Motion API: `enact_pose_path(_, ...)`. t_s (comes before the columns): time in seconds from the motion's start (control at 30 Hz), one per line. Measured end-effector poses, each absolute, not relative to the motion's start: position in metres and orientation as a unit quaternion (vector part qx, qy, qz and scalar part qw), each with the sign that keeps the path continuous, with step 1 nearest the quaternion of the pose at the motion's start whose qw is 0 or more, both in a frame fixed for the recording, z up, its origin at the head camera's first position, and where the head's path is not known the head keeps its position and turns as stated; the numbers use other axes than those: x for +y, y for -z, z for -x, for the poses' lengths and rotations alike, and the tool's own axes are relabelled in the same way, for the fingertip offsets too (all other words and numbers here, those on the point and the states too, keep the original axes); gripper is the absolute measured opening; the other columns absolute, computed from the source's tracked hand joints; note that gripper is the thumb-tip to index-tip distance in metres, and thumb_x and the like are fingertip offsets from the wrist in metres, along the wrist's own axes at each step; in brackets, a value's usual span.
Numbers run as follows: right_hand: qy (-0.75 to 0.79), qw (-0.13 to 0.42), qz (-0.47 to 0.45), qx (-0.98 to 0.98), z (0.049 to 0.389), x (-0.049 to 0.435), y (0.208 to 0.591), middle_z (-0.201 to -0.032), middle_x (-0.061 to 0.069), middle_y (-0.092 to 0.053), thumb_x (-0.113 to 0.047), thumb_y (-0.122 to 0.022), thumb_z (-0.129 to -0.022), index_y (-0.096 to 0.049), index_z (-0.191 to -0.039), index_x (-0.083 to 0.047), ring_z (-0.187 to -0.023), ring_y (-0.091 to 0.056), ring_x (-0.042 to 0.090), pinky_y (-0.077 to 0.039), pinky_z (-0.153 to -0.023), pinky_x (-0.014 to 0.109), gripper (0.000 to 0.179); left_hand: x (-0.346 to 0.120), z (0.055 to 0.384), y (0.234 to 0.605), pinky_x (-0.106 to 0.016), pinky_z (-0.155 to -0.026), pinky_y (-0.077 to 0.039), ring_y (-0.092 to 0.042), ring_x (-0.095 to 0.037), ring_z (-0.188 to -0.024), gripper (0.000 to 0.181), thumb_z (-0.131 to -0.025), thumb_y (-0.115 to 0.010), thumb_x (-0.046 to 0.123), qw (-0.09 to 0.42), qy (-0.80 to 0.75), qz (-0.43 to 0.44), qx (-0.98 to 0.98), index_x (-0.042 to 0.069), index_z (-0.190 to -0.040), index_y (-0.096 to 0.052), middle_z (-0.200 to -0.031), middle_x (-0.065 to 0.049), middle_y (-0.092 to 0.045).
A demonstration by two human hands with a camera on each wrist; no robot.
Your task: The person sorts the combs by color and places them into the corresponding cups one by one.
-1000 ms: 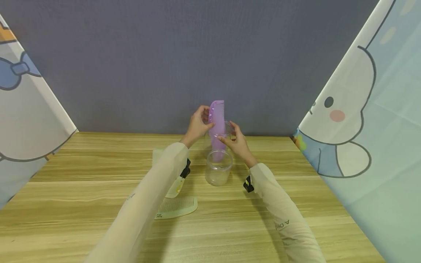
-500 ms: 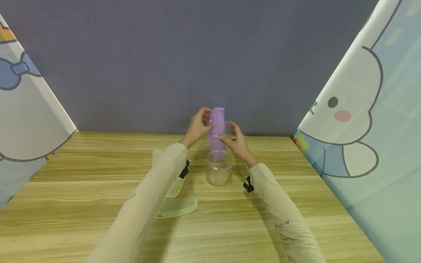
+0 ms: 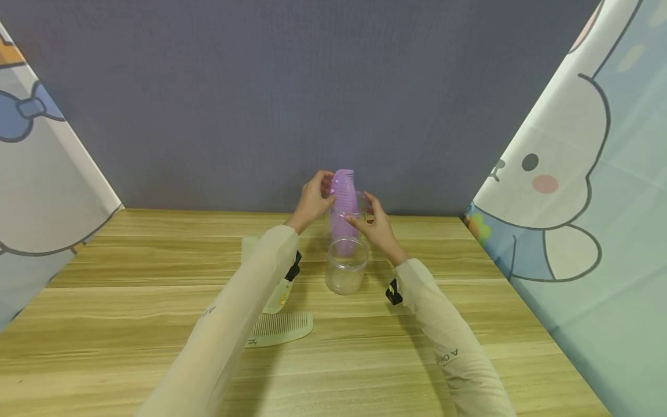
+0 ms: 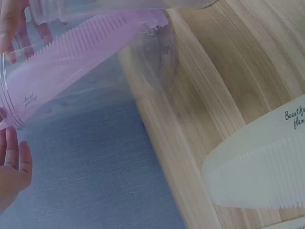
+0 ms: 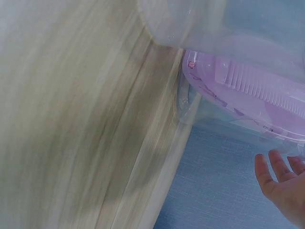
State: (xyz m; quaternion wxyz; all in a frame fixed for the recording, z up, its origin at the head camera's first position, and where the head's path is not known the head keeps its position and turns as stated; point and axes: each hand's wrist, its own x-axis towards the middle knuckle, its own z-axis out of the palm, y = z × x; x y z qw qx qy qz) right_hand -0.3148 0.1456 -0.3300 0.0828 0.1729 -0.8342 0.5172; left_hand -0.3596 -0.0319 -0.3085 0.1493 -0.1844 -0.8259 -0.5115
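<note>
Wooden table (image 3: 146, 278), curled hands (image 3: 312, 200) (image 3: 377, 227) gripping purple comb (image 3: 344, 194), jar (image 3: 361, 202)

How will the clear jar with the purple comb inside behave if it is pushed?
The jar may tip if pushed high, since the purple comb rises above its rim. Once fallen, its round wall could let it roll. Looking thin and see-through, it is probably light.

The front jar (image 3: 346, 281) is blocking the rear jar's (image 4: 95, 90) near side, the back wall (image 3: 333, 87) is closing its far side, and tabletop (image 3: 510, 336) is stretching free past the right sleeve (image 3: 453, 339).
</note>
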Motion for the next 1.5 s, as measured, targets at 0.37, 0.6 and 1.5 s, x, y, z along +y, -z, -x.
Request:
enact_pose_path(0.37,-0.515,0.089,-0.174,-0.835,0.332,0.153,0.348,-0.149,0.015,-0.024,-0.025,-0.067,-0.083,-0.019,-0.144,-0.010,-0.127,-0.034,0.042,-0.037,-0.098,0.053,0.079,-0.035,0.357,0.305,-0.036,-0.092,-0.047,-0.055,-0.029,-0.106,0.047,-0.082,-0.060,-0.002,0.125,0.495,0.181,-0.840,0.002,-0.127,-0.045,-0.119,-0.018,-0.054)
enact_pose_path(0.6,-0.500,0.097,-0.176,-0.842,0.337,0.154,0.352,-0.149,0.013,-0.025,-0.029,-0.067,-0.083,-0.019,-0.144,-0.010,-0.125,-0.038,0.039,-0.040,-0.097,0.050,0.080,-0.037,0.357,0.306,-0.039,-0.093,-0.048,-0.052,-0.030,-0.112,0.051,-0.085,-0.059,0.002,0.106,0.493,0.182,-0.844,0.004,-0.132,-0.040,-0.126,-0.017,-0.051)
enact_pose_path(1.5,-0.514,0.088,-0.175,-0.835,0.336,0.153,0.350,-0.150,0.019,-0.019,-0.025,-0.067,-0.083,-0.009,-0.146,-0.007,-0.128,-0.036,0.038,-0.037,-0.101,0.051,0.087,-0.058,0.352,0.312,-0.041,-0.089,-0.050,-0.054,-0.034,-0.110,0.051,-0.086,-0.060,0.010,0.084,0.516,0.214,-0.825,0.005,-0.133,-0.038,-0.125,-0.018,-0.050)
